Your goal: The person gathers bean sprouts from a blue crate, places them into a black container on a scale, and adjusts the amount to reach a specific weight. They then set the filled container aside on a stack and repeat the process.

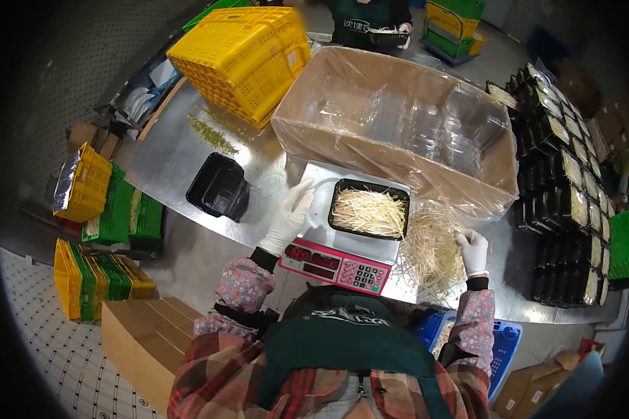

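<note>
A black tray (365, 227) filled with bean sprouts (367, 211) sits on the metal plate of a red digital scale (319, 183). My left hand (290, 218), in a white glove, is at the left edge of the scale, fingers stretched out and holding nothing. To the right of the scale lies a loose pile of bean sprouts (430, 244). At that pile's right edge is my gloved right hand (472, 251), its fingers curled closed; whatever may be in them is hidden. An empty black tray (218, 186) stands on the table farther left.
Behind the scale is a plastic-lined cardboard box (391, 150) with clear lids inside. Yellow crates (248, 59) stand at the back left. Filled, wrapped trays (562, 181) are stacked high on the right. A blue crate (502, 349) is below the table edge. Across the table, a person (362, 19) holds a tray.
</note>
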The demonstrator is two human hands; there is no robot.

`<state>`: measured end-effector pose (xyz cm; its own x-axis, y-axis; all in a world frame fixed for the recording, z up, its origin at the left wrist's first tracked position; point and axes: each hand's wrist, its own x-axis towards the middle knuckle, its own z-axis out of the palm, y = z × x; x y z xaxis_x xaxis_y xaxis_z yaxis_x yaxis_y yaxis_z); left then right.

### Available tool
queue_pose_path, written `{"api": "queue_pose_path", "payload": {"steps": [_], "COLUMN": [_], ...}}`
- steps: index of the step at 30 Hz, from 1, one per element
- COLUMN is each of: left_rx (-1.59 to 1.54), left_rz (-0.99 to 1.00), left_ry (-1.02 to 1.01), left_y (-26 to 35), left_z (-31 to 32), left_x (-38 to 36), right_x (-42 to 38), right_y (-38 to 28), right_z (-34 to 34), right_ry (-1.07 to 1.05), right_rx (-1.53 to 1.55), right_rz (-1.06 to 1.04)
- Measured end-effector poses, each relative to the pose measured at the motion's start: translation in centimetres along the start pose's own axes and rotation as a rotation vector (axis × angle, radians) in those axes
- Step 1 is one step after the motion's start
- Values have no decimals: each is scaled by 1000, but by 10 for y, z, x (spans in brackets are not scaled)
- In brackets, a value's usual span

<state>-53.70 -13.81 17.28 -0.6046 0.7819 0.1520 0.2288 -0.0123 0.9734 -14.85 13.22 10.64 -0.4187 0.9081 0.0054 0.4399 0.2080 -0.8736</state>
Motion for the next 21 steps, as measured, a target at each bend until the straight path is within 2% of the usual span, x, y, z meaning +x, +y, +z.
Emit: {"api": "queue_pose_path", "payload": {"steps": [2, 6, 8, 10, 12, 14, 15, 16, 18, 20, 21], "left_rx": [35, 20, 23, 19, -3, -33, 162, 357, 374, 535, 649], "left_rz": [18, 9, -68, -38, -52, -70, 34, 141, 130, 377, 458], "left_ry": [-29, -66, -26, -33, -19, -48, -73, -94, -121, -197, -255], "left_y": [-6, -4, 9, 8, 8, 12, 10, 9, 9, 16, 16], "left_z": [4, 6, 4, 0, -4, -6, -7, -5, 13, 36, 46], "left_x": [-4, -4, -5, -6, -10, -13, -13, -11, -8, -1, 5], "right_x": [16, 26, 33, 27, 33, 43, 38, 32, 23, 10, 2], "right_y": [-26, -116, -133, -154, -131, -84, -83, -82, -88, -132, -141], "right_z": [2, 11, 18, 22, 20, 17, 12, 10, 19, 31, 42], "right_ry": [21, -50, -80, -109, -78, -59, -105, -97, -66, -311, -397], "right_rx": [8, 174, 136, 214, -80, -627, -774, -782, -723, -605, -561], "right_rz": [7, -140, -250, -251, -344, -370, -438, -431, -521, -218, -185]}}
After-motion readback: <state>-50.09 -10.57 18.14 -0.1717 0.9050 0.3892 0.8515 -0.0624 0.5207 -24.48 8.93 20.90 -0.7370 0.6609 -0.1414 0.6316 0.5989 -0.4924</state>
